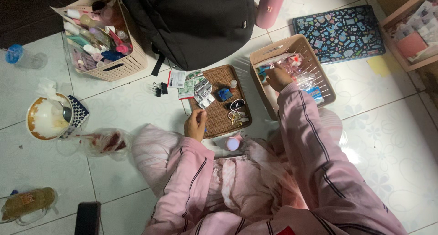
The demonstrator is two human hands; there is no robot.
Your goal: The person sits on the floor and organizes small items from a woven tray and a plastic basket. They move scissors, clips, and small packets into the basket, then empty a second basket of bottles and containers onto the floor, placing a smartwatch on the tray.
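Your right hand [277, 78] is reaching into the basket [326, 97], its grip pinching a clear packet [292, 65]. Your left hand [195, 124] is resting curled at the brown tray [219, 118] edge; whether it is pinching anything, you cannot tell.

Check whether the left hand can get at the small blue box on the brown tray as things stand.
Probably yes. The left hand rests at the brown tray's near-left edge, and the small blue box lies uncovered mid-tray, with only bare tray surface between them.

Around the brown tray [219, 118]: bare floor tiles [137, 98] open to its left past binder clips [159, 88]; beige basket [315, 66] blocks right, black backpack [196, 25] behind.
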